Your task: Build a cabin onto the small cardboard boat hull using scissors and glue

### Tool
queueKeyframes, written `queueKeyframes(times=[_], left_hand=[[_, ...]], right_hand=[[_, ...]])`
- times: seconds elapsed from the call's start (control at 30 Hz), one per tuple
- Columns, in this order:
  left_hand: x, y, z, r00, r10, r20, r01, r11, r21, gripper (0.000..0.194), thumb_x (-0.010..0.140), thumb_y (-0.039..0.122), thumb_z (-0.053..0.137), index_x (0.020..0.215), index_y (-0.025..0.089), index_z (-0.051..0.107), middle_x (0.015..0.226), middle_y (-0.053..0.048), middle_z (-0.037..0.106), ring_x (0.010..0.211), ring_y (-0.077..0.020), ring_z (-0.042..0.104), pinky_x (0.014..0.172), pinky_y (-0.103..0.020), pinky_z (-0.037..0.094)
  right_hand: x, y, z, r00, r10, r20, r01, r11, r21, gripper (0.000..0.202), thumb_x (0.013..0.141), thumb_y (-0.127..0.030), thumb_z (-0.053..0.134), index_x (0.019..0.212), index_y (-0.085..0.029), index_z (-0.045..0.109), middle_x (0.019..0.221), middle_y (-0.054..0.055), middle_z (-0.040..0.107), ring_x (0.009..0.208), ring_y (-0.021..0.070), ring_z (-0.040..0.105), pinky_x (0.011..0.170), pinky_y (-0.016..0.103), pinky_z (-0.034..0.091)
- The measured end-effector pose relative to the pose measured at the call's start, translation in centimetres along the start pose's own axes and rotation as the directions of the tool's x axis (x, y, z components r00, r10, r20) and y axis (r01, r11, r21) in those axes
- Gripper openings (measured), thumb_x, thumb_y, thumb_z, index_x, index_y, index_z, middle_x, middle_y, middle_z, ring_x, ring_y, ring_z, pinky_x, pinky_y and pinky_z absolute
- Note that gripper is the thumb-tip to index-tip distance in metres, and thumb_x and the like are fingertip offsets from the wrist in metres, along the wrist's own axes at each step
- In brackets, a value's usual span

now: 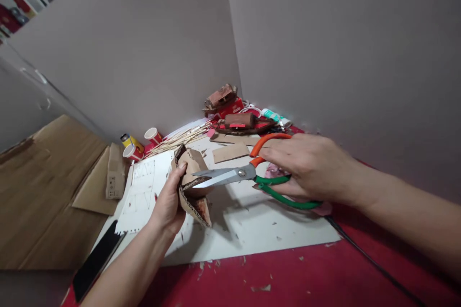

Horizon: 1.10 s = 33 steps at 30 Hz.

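My left hand (170, 201) is closed around a small folded cardboard piece (194, 165), its thumb on the near face. The piece has ragged corrugated edges and a reddish-brown patch low on its right side. My right hand (306, 168) grips scissors (246, 171) with one orange and one green handle. Their blades are slightly apart and point left, with the tips at the cardboard piece. Whether the blades touch it cannot be made out. Beneath both hands lies a white board (259, 230) dotted with scraps.
Large cardboard (46, 192) and a black phone (95, 259) lie left. Behind are paper cups (153, 135), a yellow can (131, 143), thin sticks (180, 138), flat cardboard (230, 152), brown models (239, 121) and a white-green tube (275, 117). A cable (374, 261) crosses the red surface (288, 278).
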State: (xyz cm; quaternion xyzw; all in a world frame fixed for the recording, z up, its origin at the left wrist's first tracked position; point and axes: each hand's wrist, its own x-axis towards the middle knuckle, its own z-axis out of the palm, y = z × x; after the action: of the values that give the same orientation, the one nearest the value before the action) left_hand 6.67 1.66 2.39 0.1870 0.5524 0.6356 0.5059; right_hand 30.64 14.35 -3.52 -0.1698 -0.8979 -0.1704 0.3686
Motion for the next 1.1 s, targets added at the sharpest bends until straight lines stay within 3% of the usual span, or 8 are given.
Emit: queueKeyframes(times=[0.13,0.23,0.43,0.67,1.1], left_hand=[[-0.8,-0.7,-2.2,0.995,-0.101,-0.012,0.100,0.993,-0.066,0.020,0.092,0.027,0.065,0.101,0.012,0.075,0.080,-0.006,0.080,0.064,-0.0170,0.075,0.064,-0.024,0.061],[-1.4,-1.2,-3.3,0.983,-0.181,-0.001,0.180,0.976,-0.120,0.022,0.093,0.028,0.063,0.103,0.012,0.075,0.079,-0.008,0.080,0.064,-0.0189,0.075,0.069,-0.028,0.063],[-1.9,-1.6,-4.2,0.953,-0.299,0.052,0.303,0.926,-0.224,0.024,0.095,0.027,0.061,0.102,0.009,0.075,0.084,-0.013,0.081,0.068,-0.0227,0.077,0.074,-0.035,0.064],[-1.8,-1.6,-5.2,0.916,-0.389,0.101,0.401,0.872,-0.281,0.025,0.097,0.028,0.057,0.094,0.009,0.074,0.075,-0.012,0.079,0.057,-0.0205,0.073,0.060,-0.033,0.063],[-1.6,-2.3,-5.7,0.923,-0.367,0.118,0.386,0.878,-0.285,0.019,0.093,0.027,0.063,0.090,0.012,0.073,0.067,-0.009,0.075,0.053,-0.0206,0.071,0.056,-0.032,0.062]], right_hand=[[-0.3,-1.1,1.1,0.997,-0.065,0.039,0.063,0.997,0.054,0.031,0.091,-0.047,0.058,0.099,-0.019,0.067,0.077,0.006,0.072,0.070,0.0240,0.065,0.069,0.035,0.044],[-0.1,-1.9,1.2,0.991,-0.111,0.077,0.106,0.992,0.073,0.025,0.090,-0.039,0.058,0.098,-0.017,0.067,0.075,0.006,0.071,0.068,0.0238,0.065,0.071,0.036,0.046],[0.9,-3.3,0.3,0.985,-0.153,0.076,0.151,0.988,0.032,0.024,0.092,-0.037,0.055,0.092,-0.016,0.067,0.073,0.008,0.071,0.062,0.0247,0.065,0.061,0.036,0.044],[2.2,-4.1,-0.4,0.979,-0.188,0.077,0.188,0.982,0.016,0.033,0.097,-0.042,0.047,0.091,-0.015,0.065,0.066,0.008,0.069,0.059,0.0255,0.065,0.062,0.037,0.047],[3.1,-4.4,-1.0,0.956,-0.245,0.160,0.250,0.968,-0.011,0.033,0.098,-0.037,0.044,0.089,-0.014,0.066,0.062,0.007,0.065,0.057,0.0243,0.060,0.060,0.036,0.041]])
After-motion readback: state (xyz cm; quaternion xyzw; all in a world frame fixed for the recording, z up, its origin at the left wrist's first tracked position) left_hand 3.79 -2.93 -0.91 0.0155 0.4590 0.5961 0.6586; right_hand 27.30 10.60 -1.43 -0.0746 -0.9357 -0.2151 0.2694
